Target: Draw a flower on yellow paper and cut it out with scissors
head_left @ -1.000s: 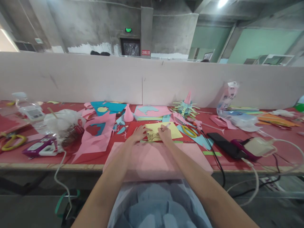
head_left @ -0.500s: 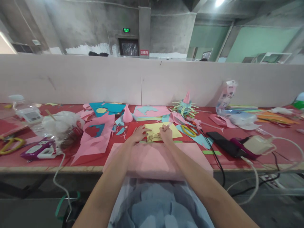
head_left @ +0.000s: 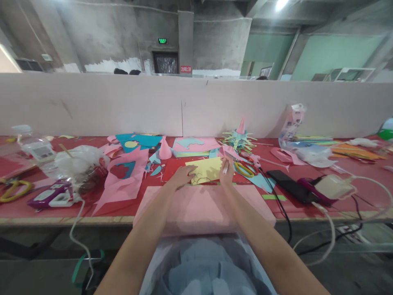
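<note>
A sheet of yellow paper [head_left: 206, 169] with curved pencil-like outlines near its lower left lies between my hands. My left hand [head_left: 183, 175] rests at the paper's left edge, its fingers spread and touching it. At the right edge, my right hand [head_left: 226, 174] is closed around a pale pen [head_left: 226, 167], with its fingers against the paper. Under my wrists is a pink board or box [head_left: 204, 209] at the table's front edge. Yellow-handled scissors [head_left: 244, 169] lie just right of my right hand.
Behind the paper stand a pink paper cone [head_left: 165, 149] and a fringed model with a pink cone top [head_left: 241, 135]. Cut pink paper [head_left: 125, 180] spreads leftward. A black phone [head_left: 285, 182] and cables lie right. A purple device [head_left: 52, 195] sits left. A pale partition [head_left: 123, 106] closes the back.
My right hand has moved right, off the drawn outlines to the paper's right edge, with the pen tilted up. The yellow paper has turned slightly and shifted left; my left hand stays at its left edge.
</note>
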A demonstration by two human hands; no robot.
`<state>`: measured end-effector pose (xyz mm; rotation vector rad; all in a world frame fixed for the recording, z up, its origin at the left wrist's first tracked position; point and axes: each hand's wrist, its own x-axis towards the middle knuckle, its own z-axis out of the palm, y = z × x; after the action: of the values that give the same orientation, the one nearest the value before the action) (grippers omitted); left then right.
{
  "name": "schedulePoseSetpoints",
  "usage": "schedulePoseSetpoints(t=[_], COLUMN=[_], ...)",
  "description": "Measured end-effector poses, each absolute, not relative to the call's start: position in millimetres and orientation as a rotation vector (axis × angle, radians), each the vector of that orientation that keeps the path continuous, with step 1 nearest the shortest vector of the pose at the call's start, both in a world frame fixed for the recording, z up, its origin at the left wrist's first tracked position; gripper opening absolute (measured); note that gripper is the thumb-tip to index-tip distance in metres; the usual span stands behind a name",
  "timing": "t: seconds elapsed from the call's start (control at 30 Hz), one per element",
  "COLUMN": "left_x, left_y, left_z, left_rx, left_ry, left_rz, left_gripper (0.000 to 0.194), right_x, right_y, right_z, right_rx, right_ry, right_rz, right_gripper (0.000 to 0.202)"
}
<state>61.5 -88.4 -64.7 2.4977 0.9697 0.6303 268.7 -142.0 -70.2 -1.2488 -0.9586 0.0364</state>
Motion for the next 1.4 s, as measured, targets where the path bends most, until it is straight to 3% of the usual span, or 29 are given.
schedulePoseSetpoints(t=[0.27,0.53,0.77,1.0,1.23,1.4], left_x=[59,64,67,64,71,68], left_y=[-77,-79,-80,-77,-96,-89], left_z=[-66,-73,-69,-67,-55,-51], left_rx=[2.281,2.326,2.311,2.037,2.054,2.097], left_ry=[1.522,1.195,1.553,1.207,0.903,1.047], left_rz=[0.863,0.777,0.7,0.886,0.906,1.083], left_gripper=[0.042,0.05,0.071,0.06,0.068,0.045], right_x=[274,271,270,271,274,276], right_y=[-140,-143,-144,-143,-140,-137], right_z=[-79,-77,-78,-79,-84,-86], right_rx=[-1.483,-1.572,-1.583,-1.615,-1.596,-1.498], right_ry=[-1.037,-1.081,-1.113,-1.137,-1.168,-1.147], right_rz=[-0.033,-0.032,-0.004,-0.006,-0.038,-0.041], right_gripper=[0.029,0.031,0.029,0.029,0.026,0.025])
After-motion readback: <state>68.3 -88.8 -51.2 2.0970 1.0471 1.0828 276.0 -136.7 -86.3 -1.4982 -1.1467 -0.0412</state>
